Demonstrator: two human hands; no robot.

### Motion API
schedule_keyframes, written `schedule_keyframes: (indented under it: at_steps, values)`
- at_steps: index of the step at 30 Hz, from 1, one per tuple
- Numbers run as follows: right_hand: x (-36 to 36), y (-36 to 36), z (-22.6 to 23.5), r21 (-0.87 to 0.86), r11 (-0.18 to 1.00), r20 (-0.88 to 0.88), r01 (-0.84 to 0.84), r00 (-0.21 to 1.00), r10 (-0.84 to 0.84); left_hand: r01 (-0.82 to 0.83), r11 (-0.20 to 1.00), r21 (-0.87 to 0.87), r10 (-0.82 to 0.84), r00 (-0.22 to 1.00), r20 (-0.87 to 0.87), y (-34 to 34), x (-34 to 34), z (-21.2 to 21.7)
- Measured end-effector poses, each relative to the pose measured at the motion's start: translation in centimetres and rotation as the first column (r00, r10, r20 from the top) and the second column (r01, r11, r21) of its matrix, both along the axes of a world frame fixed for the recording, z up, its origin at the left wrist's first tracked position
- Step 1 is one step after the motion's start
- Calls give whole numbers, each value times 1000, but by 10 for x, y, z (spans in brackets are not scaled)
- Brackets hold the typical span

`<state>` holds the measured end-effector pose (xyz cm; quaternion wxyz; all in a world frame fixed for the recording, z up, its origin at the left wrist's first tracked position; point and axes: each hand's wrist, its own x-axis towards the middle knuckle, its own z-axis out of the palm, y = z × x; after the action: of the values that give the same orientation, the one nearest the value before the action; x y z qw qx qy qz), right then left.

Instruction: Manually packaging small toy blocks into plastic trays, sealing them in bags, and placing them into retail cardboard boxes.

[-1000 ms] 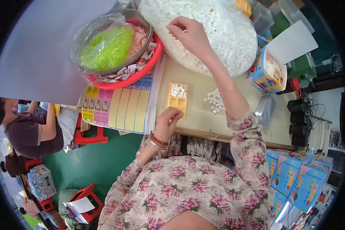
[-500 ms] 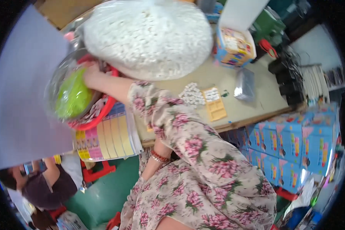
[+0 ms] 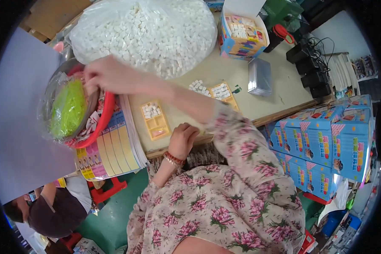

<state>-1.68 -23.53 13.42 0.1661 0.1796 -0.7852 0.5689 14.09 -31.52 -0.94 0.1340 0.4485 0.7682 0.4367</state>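
Floral cloth on the sleeve (image 3: 258, 154), then the right hand (image 3: 108, 77) at the grey bowl (image 3: 91, 106), fingertips drawn narrow; cannot tell if holding anything, because of blur. Better to pinch lightly and lift clear of the red basin (image 3: 109, 108) and green bundle (image 3: 68, 108) in loose film. With the left hand (image 3: 183, 140), curled just beside the near yellow tray (image 3: 151, 123), better to steady gently; cannot tell if touching or holding. Take care not to tip the white cubes (image 3: 151, 110) inside. Beyond, across the surface (image 3: 190, 114), avoid sweeping the loose cubes (image 3: 200, 87) with the forearm.

Blue cartons (image 3: 319, 142) bear colourful lettering, seemingly too blurred to read.
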Motion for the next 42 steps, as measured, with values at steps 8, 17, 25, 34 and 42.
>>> schedule_keyframes:
  at_steps: [8, 17, 25, 34, 42]
  values:
    - [229, 188, -76, -137, 791, 545, 596, 712, -443, 98, 993, 69, -95, 995, -40, 90, 20, -25]
    - [295, 151, -158, -217, 431, 645, 876, 460, -611, -23, 1000, 3, 23, 975, -222, 112, 23, -28]
    - [282, 113, -160, 420, 421, 260, 804, 338, -904, -192, 979, 74, 183, 977, 111, 12, -1, -2]
    - [250, 91, -126, 276, 562, 218, 780, 519, -827, -686, 701, 195, 690, 583, -429, -134, -109, 62]
    - [189, 22, -109, 373, 812, -41, 448, 883, -468, -810, 550, -202, 444, 489, -751, -132, -153, 41]
